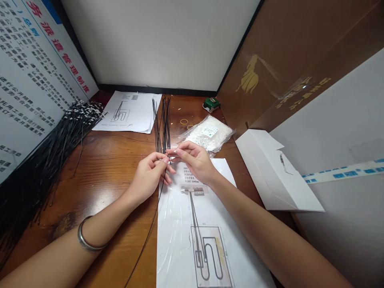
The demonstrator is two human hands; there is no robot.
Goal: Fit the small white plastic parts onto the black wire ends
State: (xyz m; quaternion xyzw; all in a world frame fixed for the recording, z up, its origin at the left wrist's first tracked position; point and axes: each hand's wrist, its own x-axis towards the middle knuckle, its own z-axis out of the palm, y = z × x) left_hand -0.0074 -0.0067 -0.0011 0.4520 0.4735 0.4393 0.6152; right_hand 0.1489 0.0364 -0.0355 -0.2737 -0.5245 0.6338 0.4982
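Note:
My left hand [150, 174] is closed, pinching a thin black wire [146, 239] close to its upper end. From the fingers the wire trails down across the table to the bottom edge of view. Close beside it, my right hand [195, 160] has thumb and forefinger pressed together at the wire's end. A tiny whitish piece shows at those fingertips, too small to name. Just beyond both hands lie several black wires [166, 124] in narrow bundles. A clear bag of small white pieces [198, 138] sits behind my right hand. Under the hands is a printed drawing sheet [174, 248].
A big heap of black wires with white ends [64, 136] lies at the left. More printed sheets [139, 120] are at the back. A green tape measure [211, 105], yellow rubber bands [184, 121] and an open white box [270, 176] stand around; panels enclose the table.

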